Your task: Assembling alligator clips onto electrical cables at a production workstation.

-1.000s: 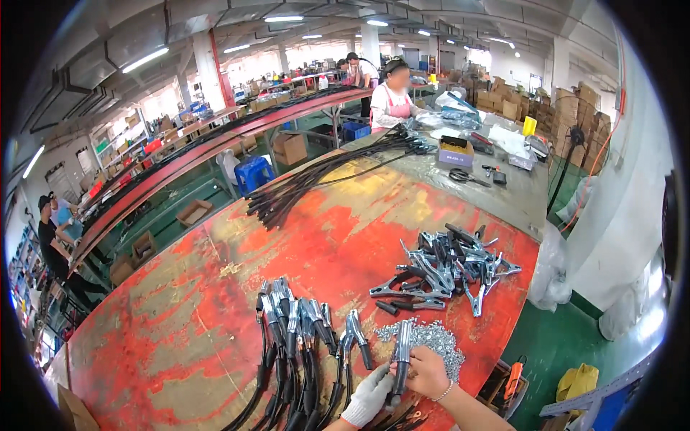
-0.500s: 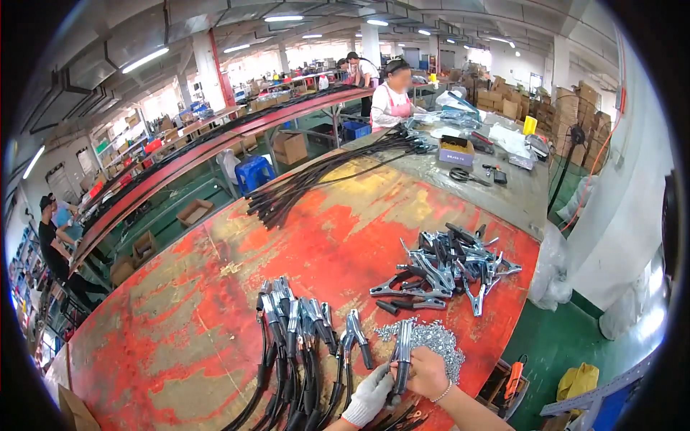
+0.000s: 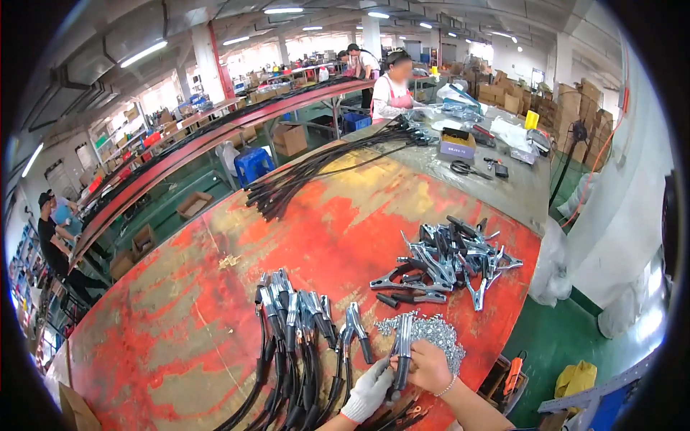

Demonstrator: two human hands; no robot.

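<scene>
My left hand (image 3: 369,393), in a white glove, and my bare right hand (image 3: 430,366) both grip a metal clamp with a black handle (image 3: 402,346), held upright at the near edge of the worn red table (image 3: 215,287). Just beyond my right hand lies a small heap of shiny screws (image 3: 430,332). To the left, a row of finished clamps on black cables (image 3: 295,323) lies side by side.
A pile of loose metal clamps (image 3: 449,262) lies at the right of the table. A bundle of black cables (image 3: 316,169) stretches across the far part. A person in a pink apron (image 3: 392,90) works at the far end by boxes and scissors (image 3: 460,167). Another person (image 3: 54,241) stands at the far left.
None of note: both hands stay on the clamp at the table's near edge, shifting it only slightly.
</scene>
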